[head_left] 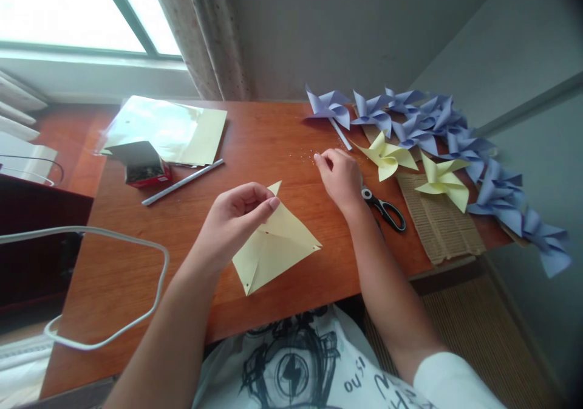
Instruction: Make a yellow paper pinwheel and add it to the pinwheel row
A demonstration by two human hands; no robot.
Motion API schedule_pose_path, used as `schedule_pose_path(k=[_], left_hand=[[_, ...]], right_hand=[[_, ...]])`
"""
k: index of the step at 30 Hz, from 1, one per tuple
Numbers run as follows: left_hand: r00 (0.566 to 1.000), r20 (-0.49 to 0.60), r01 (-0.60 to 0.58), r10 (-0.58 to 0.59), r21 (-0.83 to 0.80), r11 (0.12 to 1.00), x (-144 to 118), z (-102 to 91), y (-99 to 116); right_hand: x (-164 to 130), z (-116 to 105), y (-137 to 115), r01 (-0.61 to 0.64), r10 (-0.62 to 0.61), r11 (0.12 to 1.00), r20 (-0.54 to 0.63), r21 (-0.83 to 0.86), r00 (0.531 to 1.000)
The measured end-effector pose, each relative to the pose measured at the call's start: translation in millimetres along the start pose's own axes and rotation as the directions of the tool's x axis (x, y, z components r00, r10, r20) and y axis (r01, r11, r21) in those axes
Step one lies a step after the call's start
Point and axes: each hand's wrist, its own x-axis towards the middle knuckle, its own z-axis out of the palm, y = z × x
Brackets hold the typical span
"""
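From the head camera, the left hand (237, 214) pinches folded corners of a pale yellow paper square (273, 248) between thumb and fingers, keeping the flaps gathered at the centre so they do not spring flat; the sheet lies partly on the wooden table (136, 263), near its front edge. The right hand (339, 175) reaches further back, fingertips closed on something tiny among small scattered bits on the tabletop; what it grips is too small to tell. Black-handled scissors (385, 208) lie just beside its wrist. Finished paper pinwheels sit in a row along the right: two yellow pinwheels (410, 169) with crisp curled vanes, and many lilac pinwheels (432, 123) trailing off the table edge, some resting on a ribbed tan mat (439, 226). On the left lie a glossy packet of yellow sheets (168, 129), a small red box (146, 169) and a thin grey stick (182, 182)
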Motion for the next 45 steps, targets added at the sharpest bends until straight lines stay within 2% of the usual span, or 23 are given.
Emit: schedule_pose_path(k=[2,4,7,10,14,19,25,32,45], left_hand=[[1.000,-0.023,-0.006,0.005,-0.021,1.000,1,2.2,-1],[0.998,-0.056,-0.014,0.012,-0.037,0.999,2,4.4,-3],[0.993,-0.116,-0.038,0.034,-0.033,0.999,3,7.0,-6],[0.985,-0.158,-0.072,0.069,-0.017,0.997,4,8.3,-11],[0.985,-0.155,-0.077,0.078,0.008,0.997,5,9.5,-13],[0.989,-0.141,-0.039,0.035,-0.023,0.999,4,11.1,-9],[0.991,-0.118,-0.076,0.065,-0.084,0.994,5,11.7,-11],[0.989,-0.124,-0.084,0.075,-0.066,0.994,4,10.9,-9],[0.991,-0.109,-0.083,0.077,-0.047,0.995,4,9.8,-9]], right_hand=[[-8,-1,-4,0.006,-0.016,0.957,0.032,0.291,0.999],[-17,-3,-12,-0.050,-0.015,0.847,0.118,0.529,0.993],[-29,-7,-25,-0.117,-0.087,0.722,0.258,0.682,0.962],[-36,-13,-37,-0.124,-0.202,0.693,0.357,0.710,0.912],[-38,-16,-43,-0.098,-0.277,0.712,0.407,0.695,0.870],[-39,-15,-44,-0.126,-0.235,0.703,0.396,0.700,0.888],[-42,-11,-43,-0.207,-0.200,0.650,0.427,0.731,0.882],[-43,-12,-45,-0.206,-0.215,0.663,0.447,0.720,0.869],[-44,-11,-43,-0.213,-0.227,0.614,0.428,0.760,0.875]])
